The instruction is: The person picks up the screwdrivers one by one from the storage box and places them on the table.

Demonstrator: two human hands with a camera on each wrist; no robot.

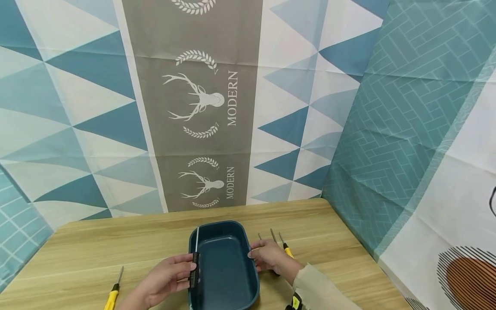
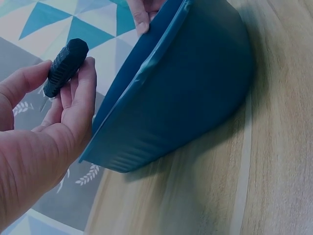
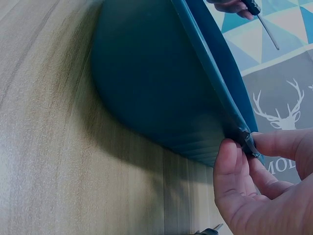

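Observation:
A dark blue plastic basin stands on the wooden table in front of me, with nothing lying inside. My left hand pinches the black handle of a screwdriver between thumb and fingers. In the head view that screwdriver overlaps the basin's left rim, its metal shaft pointing away from me. The left wrist view shows the black handle raised beside the rim. On the opposite side, my right hand grips the basin's right rim, thumb inside and fingers outside, as the right wrist view shows.
A yellow-and-black screwdriver lies on the table at the left. More screwdrivers lie right of the basin, one with a yellow handle, partly behind my right hand. A black-and-yellow object sits by my right sleeve. Patterned cloth hangs behind.

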